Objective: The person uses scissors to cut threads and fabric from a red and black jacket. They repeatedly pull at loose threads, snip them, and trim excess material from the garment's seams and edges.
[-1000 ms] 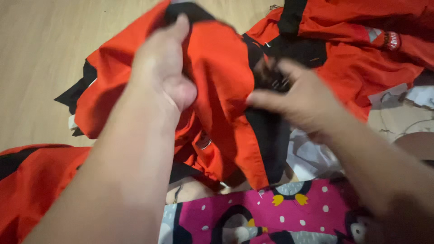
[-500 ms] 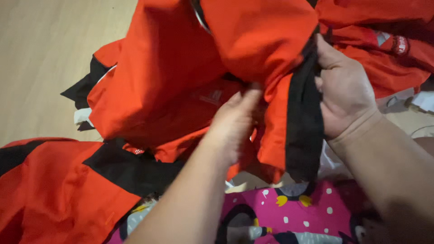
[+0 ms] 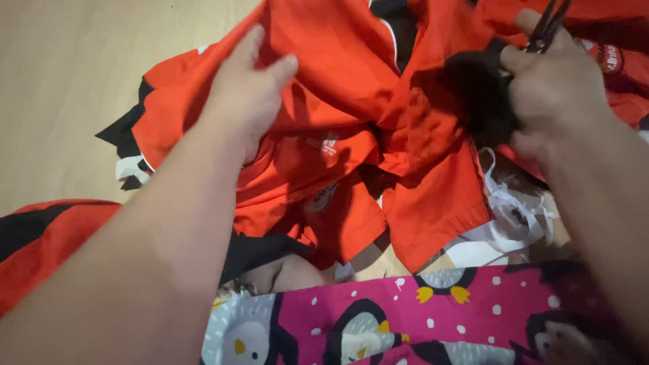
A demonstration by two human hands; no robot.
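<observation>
Pressing flat w/ fingers spread, the left hand (image 3: 247, 101) is laid on the red garment (image 3: 351, 135), which is heaped over the floor (image 3: 81, 81). Scissors (image 3: 544, 30) and black fabric (image 3: 476, 94) are gripped by the closed right hand (image 3: 551, 94).

Both forearms run bare from the lower edge of the frame, with no sleeve, watch or ring on either. The left hand (image 3: 247, 101) sits upper left of centre, the right hand (image 3: 551, 94) upper right (its fingernails look short and unpainted).
</observation>
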